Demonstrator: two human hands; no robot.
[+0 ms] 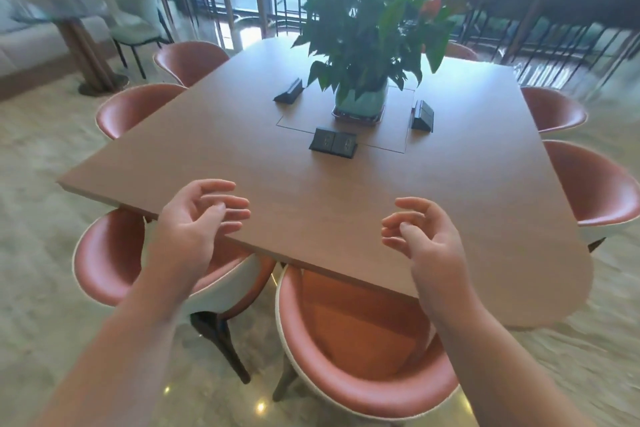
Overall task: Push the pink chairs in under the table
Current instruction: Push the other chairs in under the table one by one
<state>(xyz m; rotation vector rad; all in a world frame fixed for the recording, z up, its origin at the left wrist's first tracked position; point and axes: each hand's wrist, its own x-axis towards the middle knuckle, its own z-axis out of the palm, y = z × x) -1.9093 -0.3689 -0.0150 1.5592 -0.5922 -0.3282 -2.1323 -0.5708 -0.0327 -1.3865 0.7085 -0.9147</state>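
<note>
Both my hands hover over the near edge of the bench [346, 204], left hand [197, 218] and right hand [422, 236] loosely spread, holding nothing. Near pink chair [363, 367] sits directly below me, seat only partly under; second pink chair [114, 256] to its left is angled. Risk: an uneven shove could knock them together or jolt the potted plant [367, 55].

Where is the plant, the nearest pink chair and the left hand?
plant [374, 28], head view, on its green leaves.
nearest pink chair [367, 333], head view, on its seat.
left hand [194, 222], head view, on the back of the hand.
</note>
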